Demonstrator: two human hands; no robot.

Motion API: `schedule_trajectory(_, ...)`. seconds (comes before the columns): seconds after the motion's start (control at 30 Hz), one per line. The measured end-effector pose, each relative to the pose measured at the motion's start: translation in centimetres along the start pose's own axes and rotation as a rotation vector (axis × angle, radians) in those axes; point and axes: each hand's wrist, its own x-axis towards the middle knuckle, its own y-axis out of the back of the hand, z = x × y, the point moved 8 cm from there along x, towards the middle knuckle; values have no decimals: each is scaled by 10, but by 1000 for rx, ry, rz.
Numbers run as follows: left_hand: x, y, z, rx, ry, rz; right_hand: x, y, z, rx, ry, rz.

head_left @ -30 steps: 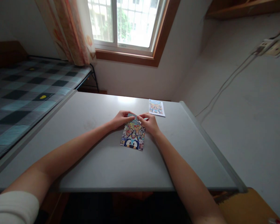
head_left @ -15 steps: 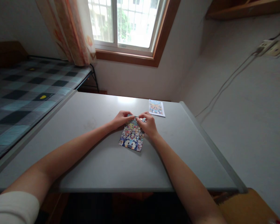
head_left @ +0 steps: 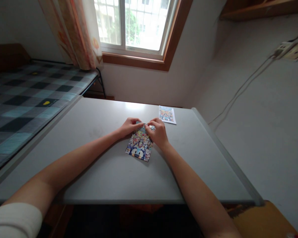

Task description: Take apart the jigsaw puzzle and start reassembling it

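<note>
A small jigsaw puzzle (head_left: pixel 139 145) with a crowded, many-coloured picture and a blue dog-like face at its near end lies on the grey-white table (head_left: pixel 101 178). At its far left corner my left hand (head_left: pixel 131 127) is closed, thumb and fingertips pinching the edge. My right hand (head_left: pixel 158 133) is closed at the far right corner, its thumb pressing near the top edge and its fingers curled. A small patterned bit (head_left: pixel 152 127) shows under the right fingers; whether it is joined to the puzzle I cannot tell. The fingers partly cover the far edge.
Beyond my right hand lies a picture sheet (head_left: pixel 167 114) with a similar design and a white border. A bed with a checked cover (head_left: pixel 39 96) stands to the left. The window (head_left: pixel 139 26) is ahead, and a cable (head_left: pixel 238 91) hangs on the right wall.
The near end of the puzzle has swung slightly left. Both hands keep nearly the same place at its far edge.
</note>
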Motion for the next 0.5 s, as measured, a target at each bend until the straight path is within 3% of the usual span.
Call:
schedule_trajectory(0.07,-1,0,-1,-11,15,-7,0,-3,10,125,-116,-5)
schedule_trajectory(0.2,-3,-1,-1,-34,40,-23,-10,-27,38,508,-486,-113)
schedule_trajectory(0.27,-3,-2,-1,-57,47,-31,-14,-34,44,630,-583,-142)
schedule_trajectory(0.4,-4,-3,0,-81,61,-27,-13,-34,43,630,-573,-144)
schedule_trajectory(0.5,-3,-1,0,-39,59,10,-6,-21,33,422,-389,-87)
